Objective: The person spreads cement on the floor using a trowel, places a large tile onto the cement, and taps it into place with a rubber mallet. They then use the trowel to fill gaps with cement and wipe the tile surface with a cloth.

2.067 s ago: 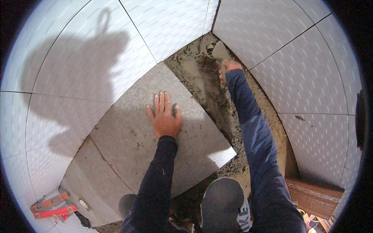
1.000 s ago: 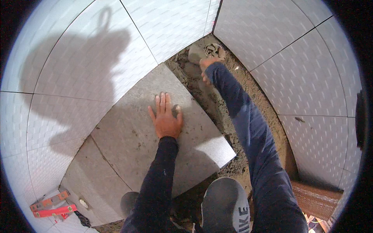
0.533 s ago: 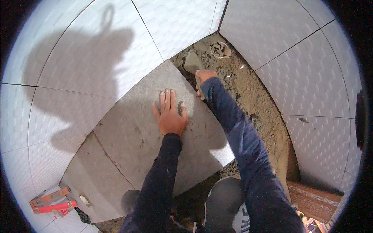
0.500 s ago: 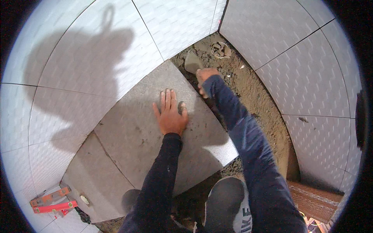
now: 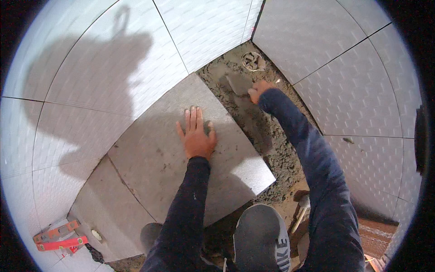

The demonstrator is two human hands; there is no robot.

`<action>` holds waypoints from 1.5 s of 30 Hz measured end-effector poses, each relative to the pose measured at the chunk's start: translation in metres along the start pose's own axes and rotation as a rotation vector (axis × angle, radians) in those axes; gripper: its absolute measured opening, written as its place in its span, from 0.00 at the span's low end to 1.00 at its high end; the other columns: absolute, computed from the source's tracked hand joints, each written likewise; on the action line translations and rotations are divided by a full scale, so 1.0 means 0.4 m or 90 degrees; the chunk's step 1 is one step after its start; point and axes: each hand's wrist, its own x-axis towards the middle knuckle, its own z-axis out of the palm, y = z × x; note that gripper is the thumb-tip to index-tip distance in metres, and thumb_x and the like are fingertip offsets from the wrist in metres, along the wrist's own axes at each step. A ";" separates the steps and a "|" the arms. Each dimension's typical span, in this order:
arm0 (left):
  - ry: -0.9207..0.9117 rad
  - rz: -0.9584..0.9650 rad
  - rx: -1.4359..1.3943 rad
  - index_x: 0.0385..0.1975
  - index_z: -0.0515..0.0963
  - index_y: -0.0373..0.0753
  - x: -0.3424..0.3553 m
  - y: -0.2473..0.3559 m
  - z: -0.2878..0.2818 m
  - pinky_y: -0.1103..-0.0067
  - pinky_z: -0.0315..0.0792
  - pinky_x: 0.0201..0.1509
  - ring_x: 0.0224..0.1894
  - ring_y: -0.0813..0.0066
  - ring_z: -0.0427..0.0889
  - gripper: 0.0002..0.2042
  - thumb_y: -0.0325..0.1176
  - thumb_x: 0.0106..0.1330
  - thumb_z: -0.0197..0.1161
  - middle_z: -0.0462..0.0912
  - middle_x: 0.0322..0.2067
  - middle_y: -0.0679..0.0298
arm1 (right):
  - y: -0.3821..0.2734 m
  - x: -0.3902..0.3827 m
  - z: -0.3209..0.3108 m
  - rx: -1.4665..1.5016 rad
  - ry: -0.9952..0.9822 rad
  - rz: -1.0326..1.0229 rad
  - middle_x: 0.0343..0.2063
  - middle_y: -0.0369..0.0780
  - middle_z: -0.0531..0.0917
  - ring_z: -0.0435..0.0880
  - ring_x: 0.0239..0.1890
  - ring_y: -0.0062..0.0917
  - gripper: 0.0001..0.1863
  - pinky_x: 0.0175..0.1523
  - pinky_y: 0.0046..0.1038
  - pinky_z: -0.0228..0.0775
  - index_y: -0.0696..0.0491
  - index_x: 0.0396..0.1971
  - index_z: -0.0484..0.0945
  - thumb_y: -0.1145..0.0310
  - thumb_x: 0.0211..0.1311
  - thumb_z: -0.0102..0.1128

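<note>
My left hand [image 5: 197, 136] lies flat with fingers spread on a large grey floor tile [image 5: 240, 149]. To its upper right, my right hand [image 5: 261, 90] grips a trowel [image 5: 238, 84], its flat blade lying over the wet, lumpy grey mortar bed [image 5: 281, 158] beside the tile's edge. A round opening with a pale rim, filled with crumpled material [image 5: 253, 61], sits in the mortar near the wall corner, just above the trowel. A second tool with a pale handle [image 5: 299, 217], perhaps a mallet, lies beside my right forearm, partly hidden by it.
White patterned wall tiles [image 5: 344, 68] enclose the corner. Orange and red spirit levels [image 5: 61, 242] rest at the lower left near more grey tile [image 5: 97, 204]. A reddish-brown textured object [image 5: 376, 233] is at the lower right. My knee [image 5: 258, 235] is at bottom centre.
My right hand and trowel have moved right, away from the tile's edge, and the forearm has swung right, uncovering the pale-handled tool. My left hand stays on the tile.
</note>
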 end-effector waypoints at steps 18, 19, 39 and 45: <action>0.029 0.005 -0.021 0.68 0.66 0.42 -0.005 -0.009 0.008 0.54 0.42 0.75 0.73 0.66 0.58 0.28 0.44 0.67 0.54 0.65 0.69 0.63 | 0.112 -0.319 -0.059 0.045 -0.027 -0.002 0.35 0.52 0.85 0.84 0.40 0.49 0.19 0.48 0.43 0.77 0.54 0.39 0.84 0.54 0.61 0.55; 0.028 0.007 -0.019 0.68 0.66 0.42 -0.004 -0.010 0.007 0.54 0.42 0.75 0.73 0.66 0.58 0.28 0.44 0.68 0.54 0.65 0.69 0.63 | 0.100 -0.320 -0.067 0.023 -0.056 -0.009 0.35 0.53 0.84 0.84 0.39 0.50 0.19 0.48 0.43 0.77 0.55 0.39 0.84 0.54 0.62 0.54; 0.041 0.024 0.038 0.69 0.64 0.46 -0.014 -0.020 0.051 0.52 0.42 0.75 0.74 0.69 0.57 0.29 0.48 0.69 0.51 0.63 0.71 0.66 | 0.230 -0.598 -0.132 -0.095 -0.305 -0.144 0.26 0.51 0.83 0.84 0.33 0.48 0.14 0.39 0.45 0.77 0.57 0.33 0.82 0.61 0.56 0.59; 0.025 0.019 0.043 0.70 0.63 0.47 -0.013 -0.016 0.045 0.54 0.41 0.76 0.74 0.69 0.56 0.29 0.48 0.70 0.51 0.62 0.71 0.66 | 0.271 -0.827 -0.089 -0.110 -0.165 -0.007 0.24 0.50 0.82 0.83 0.29 0.48 0.13 0.36 0.47 0.76 0.51 0.35 0.82 0.59 0.58 0.59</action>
